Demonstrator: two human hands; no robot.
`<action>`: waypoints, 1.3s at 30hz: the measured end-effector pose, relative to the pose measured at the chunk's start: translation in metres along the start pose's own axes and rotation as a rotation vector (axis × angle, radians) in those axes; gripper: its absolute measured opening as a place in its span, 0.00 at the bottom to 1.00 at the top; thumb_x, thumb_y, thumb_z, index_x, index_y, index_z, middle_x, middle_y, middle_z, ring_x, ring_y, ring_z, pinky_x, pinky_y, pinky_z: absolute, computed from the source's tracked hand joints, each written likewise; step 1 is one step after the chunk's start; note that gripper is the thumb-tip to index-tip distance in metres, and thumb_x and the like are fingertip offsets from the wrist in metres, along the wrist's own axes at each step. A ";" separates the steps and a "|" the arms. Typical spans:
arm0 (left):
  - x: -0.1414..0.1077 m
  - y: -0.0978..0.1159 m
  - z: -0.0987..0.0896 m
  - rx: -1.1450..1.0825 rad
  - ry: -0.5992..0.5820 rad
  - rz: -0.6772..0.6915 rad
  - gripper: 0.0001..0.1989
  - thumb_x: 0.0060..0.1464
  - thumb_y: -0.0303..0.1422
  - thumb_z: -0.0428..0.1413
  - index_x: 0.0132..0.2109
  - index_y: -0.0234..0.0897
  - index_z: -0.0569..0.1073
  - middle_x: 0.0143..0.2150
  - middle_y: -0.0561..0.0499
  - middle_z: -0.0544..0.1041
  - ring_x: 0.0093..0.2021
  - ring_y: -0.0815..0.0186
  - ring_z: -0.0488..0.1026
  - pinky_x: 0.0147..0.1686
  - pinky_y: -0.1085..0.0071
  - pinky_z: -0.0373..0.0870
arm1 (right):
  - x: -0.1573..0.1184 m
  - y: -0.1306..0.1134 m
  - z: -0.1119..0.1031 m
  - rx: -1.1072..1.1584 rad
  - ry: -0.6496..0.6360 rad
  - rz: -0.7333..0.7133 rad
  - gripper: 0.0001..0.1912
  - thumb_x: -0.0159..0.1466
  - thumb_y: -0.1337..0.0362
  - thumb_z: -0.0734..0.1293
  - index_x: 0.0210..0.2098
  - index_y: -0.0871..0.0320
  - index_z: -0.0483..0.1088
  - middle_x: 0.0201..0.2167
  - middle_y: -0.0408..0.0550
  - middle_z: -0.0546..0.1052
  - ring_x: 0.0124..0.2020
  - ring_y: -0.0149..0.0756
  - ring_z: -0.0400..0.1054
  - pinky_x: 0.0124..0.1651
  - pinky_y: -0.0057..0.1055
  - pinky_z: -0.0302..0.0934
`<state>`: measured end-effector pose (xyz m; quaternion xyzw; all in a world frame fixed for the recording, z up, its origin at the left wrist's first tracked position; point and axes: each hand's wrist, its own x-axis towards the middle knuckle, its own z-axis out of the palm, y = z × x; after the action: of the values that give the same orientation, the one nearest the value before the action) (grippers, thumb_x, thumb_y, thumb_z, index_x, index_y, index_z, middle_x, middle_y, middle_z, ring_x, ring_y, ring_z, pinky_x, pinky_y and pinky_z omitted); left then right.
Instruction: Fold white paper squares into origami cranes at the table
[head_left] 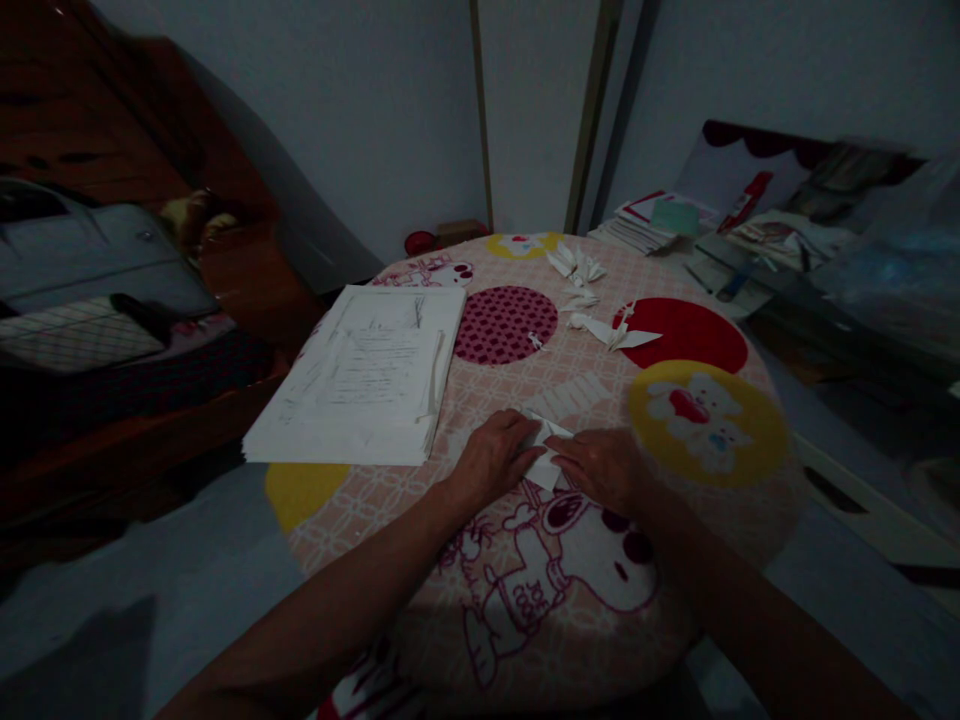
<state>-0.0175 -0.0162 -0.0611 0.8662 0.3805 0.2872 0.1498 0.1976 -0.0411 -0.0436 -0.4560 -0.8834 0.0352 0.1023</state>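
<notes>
While both forearms reach in over the round, cloth-covered worktop, the left hand and the right hand meet at a small piece of folded white paper. It lies low between them on the near half of the worktop, just beyond the printed cartoon dog. The left fingers are nearly closed on its left side, with the thumb close to them; the right fingers are drawn together on its right side, pinching it, though the exact gap at the tips is too dark to tell. To the left, well apart from the paper, a stack of sheets bears handwriting on top, and a narrow paper strip rests along its right side. Farther back, a folded paper crane sits with wings spread, partly over a red printed circle, and a cluster of white folded paper pieces lies near the far edge. Beyond the worktop at left, a pale handbag rests on a carved wooden seat.
</notes>
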 end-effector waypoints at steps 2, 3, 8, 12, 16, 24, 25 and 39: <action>0.000 0.000 0.000 0.001 0.012 -0.007 0.13 0.60 0.35 0.56 0.49 0.34 0.73 0.44 0.44 0.74 0.44 0.60 0.72 0.46 0.63 0.73 | 0.000 -0.001 0.000 -0.002 -0.002 -0.011 0.16 0.70 0.58 0.59 0.53 0.52 0.73 0.30 0.46 0.78 0.28 0.33 0.68 0.33 0.30 0.51; 0.000 0.001 0.000 0.006 0.015 -0.011 0.12 0.60 0.35 0.56 0.49 0.34 0.73 0.43 0.44 0.75 0.44 0.60 0.72 0.46 0.63 0.73 | 0.000 -0.002 -0.001 -0.007 -0.012 -0.012 0.16 0.71 0.58 0.58 0.53 0.52 0.72 0.29 0.46 0.78 0.28 0.32 0.68 0.32 0.30 0.51; 0.003 0.003 0.000 0.030 0.003 0.006 0.10 0.62 0.34 0.54 0.47 0.35 0.75 0.42 0.45 0.75 0.43 0.62 0.72 0.44 0.65 0.73 | 0.002 -0.008 -0.007 -0.037 -0.058 0.005 0.15 0.71 0.60 0.57 0.50 0.51 0.73 0.28 0.45 0.77 0.26 0.32 0.67 0.31 0.31 0.47; 0.003 0.003 0.000 0.087 0.002 0.098 0.11 0.64 0.32 0.50 0.45 0.36 0.76 0.42 0.44 0.76 0.43 0.62 0.72 0.43 0.66 0.73 | 0.001 -0.009 -0.004 -0.060 -0.041 0.027 0.15 0.71 0.60 0.57 0.47 0.52 0.74 0.27 0.45 0.76 0.26 0.32 0.66 0.31 0.32 0.46; 0.004 0.003 0.000 0.199 -0.053 0.165 0.12 0.64 0.31 0.49 0.41 0.35 0.77 0.39 0.45 0.75 0.41 0.63 0.71 0.41 0.67 0.72 | -0.001 -0.008 -0.003 -0.056 -0.036 -0.006 0.15 0.71 0.61 0.57 0.45 0.54 0.75 0.27 0.45 0.76 0.26 0.32 0.66 0.31 0.32 0.46; 0.001 0.002 -0.001 0.276 -0.090 0.248 0.10 0.64 0.30 0.50 0.43 0.34 0.76 0.38 0.46 0.75 0.39 0.62 0.69 0.39 0.67 0.70 | -0.003 -0.008 -0.007 -0.018 -0.012 -0.023 0.14 0.71 0.60 0.59 0.39 0.56 0.75 0.26 0.44 0.75 0.26 0.31 0.66 0.32 0.32 0.47; 0.001 0.001 -0.002 0.263 -0.085 0.249 0.10 0.64 0.30 0.50 0.44 0.34 0.76 0.38 0.46 0.75 0.39 0.62 0.69 0.39 0.67 0.70 | -0.003 -0.008 -0.005 -0.016 0.001 -0.028 0.14 0.70 0.60 0.59 0.40 0.56 0.75 0.26 0.44 0.75 0.26 0.30 0.65 0.32 0.32 0.46; 0.000 -0.005 -0.003 0.157 -0.090 0.219 0.12 0.65 0.32 0.48 0.46 0.35 0.77 0.39 0.46 0.75 0.41 0.64 0.70 0.40 0.67 0.72 | -0.004 -0.004 0.001 0.002 0.036 -0.044 0.15 0.71 0.59 0.58 0.42 0.56 0.76 0.25 0.45 0.75 0.26 0.30 0.64 0.31 0.31 0.46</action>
<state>-0.0218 -0.0132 -0.0612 0.9236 0.2980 0.2318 0.0666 0.1964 -0.0465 -0.0447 -0.4367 -0.8913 0.0255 0.1192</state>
